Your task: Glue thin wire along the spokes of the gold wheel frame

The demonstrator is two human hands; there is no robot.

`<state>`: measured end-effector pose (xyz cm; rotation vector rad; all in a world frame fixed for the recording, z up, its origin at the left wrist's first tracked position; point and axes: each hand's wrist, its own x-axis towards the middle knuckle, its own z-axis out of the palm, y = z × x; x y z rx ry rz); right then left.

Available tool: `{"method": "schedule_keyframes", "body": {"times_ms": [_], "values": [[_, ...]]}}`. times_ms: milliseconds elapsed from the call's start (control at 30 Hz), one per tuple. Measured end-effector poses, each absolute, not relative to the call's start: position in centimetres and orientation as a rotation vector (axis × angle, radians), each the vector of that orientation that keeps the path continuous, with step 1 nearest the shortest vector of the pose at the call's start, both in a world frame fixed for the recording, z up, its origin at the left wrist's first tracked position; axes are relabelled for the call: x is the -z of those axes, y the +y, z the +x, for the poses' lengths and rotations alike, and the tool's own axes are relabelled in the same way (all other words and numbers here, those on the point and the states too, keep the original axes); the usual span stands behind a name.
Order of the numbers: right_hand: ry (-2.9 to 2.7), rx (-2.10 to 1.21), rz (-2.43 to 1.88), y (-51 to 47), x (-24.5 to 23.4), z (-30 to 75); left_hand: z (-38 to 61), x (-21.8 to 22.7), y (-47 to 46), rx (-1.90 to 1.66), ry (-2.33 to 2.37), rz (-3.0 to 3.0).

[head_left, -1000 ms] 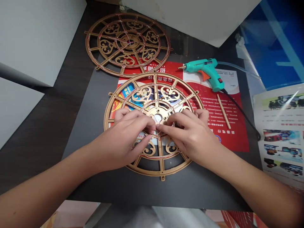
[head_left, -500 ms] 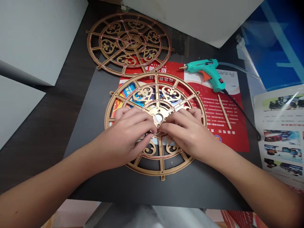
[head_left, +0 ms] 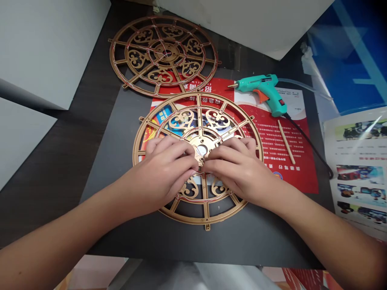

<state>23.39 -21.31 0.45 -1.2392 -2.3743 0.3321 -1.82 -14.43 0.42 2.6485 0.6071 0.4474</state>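
A round gold openwork wheel frame [head_left: 198,110] lies flat on a red printed sheet [head_left: 281,149] in front of me. Both hands rest on it beside its hub. My left hand [head_left: 165,173] has its fingers curled and pinched together just left of the hub. My right hand [head_left: 238,169] mirrors it from the right, fingertips pressed down almost against the left ones. Whatever the fingertips pinch is too thin to make out. A fine wire runs along the frame's spokes.
A second gold wheel frame [head_left: 165,54] lies further back. A teal hot-glue gun [head_left: 261,90] with a black cord sits at the right on the red sheet, a thin wooden stick [head_left: 286,141] beside it. White boxes stand left and behind; printed leaflets [head_left: 358,169] lie at the right.
Both hands have curled a little tighter and drawn slightly closer at the hub. The frames and glue gun have not moved.
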Motion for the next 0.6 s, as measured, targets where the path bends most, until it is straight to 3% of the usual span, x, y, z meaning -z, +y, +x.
{"method": "schedule_keyframes", "body": {"times_ms": [600], "values": [[-2.227,-0.247,-1.279,-21.4,0.6,23.2,-1.5,0.0,-15.0,-0.488,0.641,2.624]]}}
